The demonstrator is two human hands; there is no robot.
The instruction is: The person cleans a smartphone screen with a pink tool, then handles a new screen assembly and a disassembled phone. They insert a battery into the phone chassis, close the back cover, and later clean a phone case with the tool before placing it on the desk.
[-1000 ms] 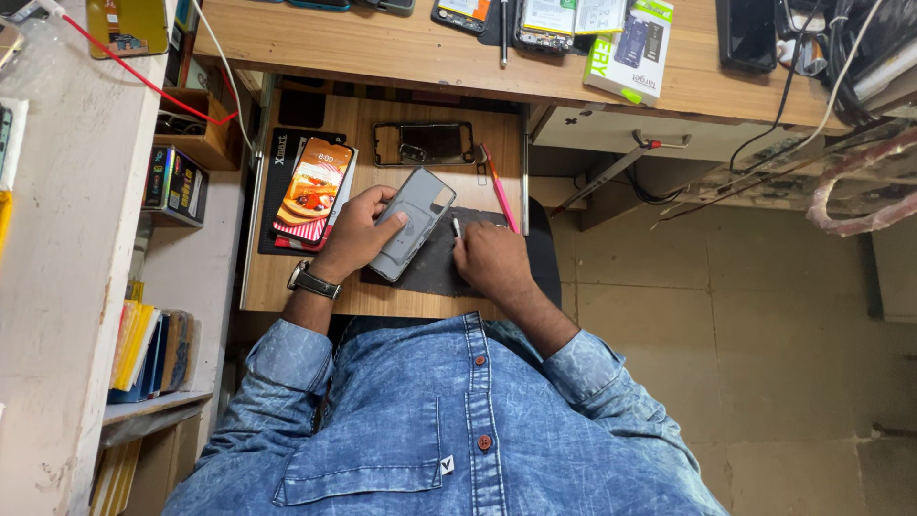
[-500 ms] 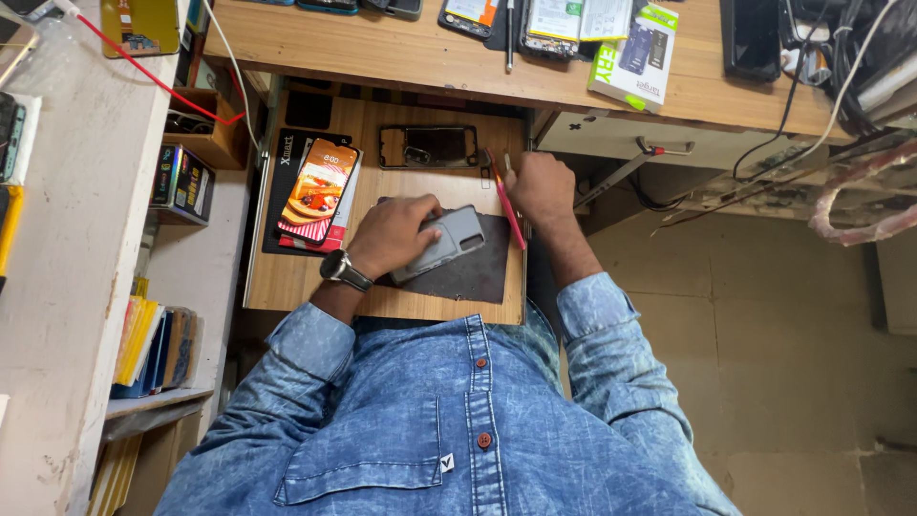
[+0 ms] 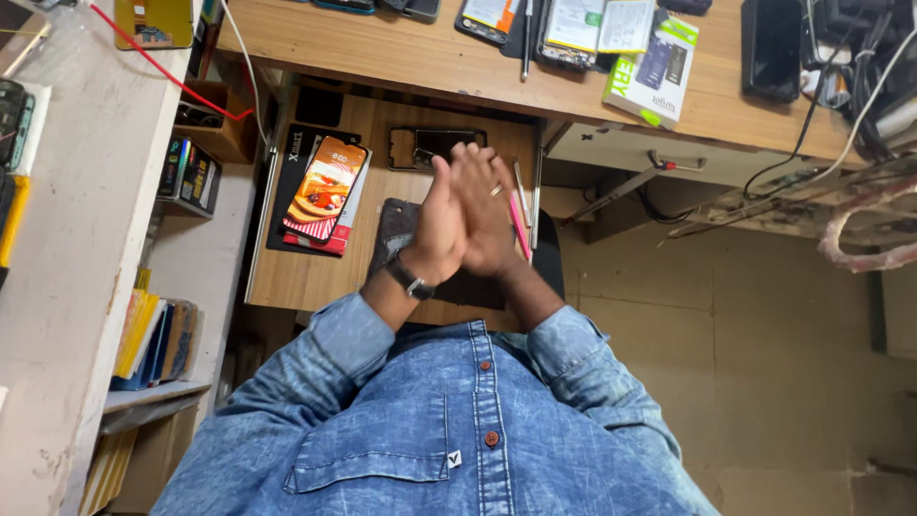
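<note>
Both my hands have left the phone and now press flat together, left hand against right hand, empty, above the dark mat on the desk; I'd keep them centred there.

The left hand and right hand are pressed palm to palm above a dark mat on a pull-out wooden shelf; whether anything lies between the palms cannot be told. A watch sits on the left wrist, and a ring shows on a right finger. Just right of the hands lie a pink pen and a thin metal tool. Left of the mat a phone with a bright screen rests on a black box. Beyond the fingertips lies a phone frame. On the desk above sits a white and green box.
</note>
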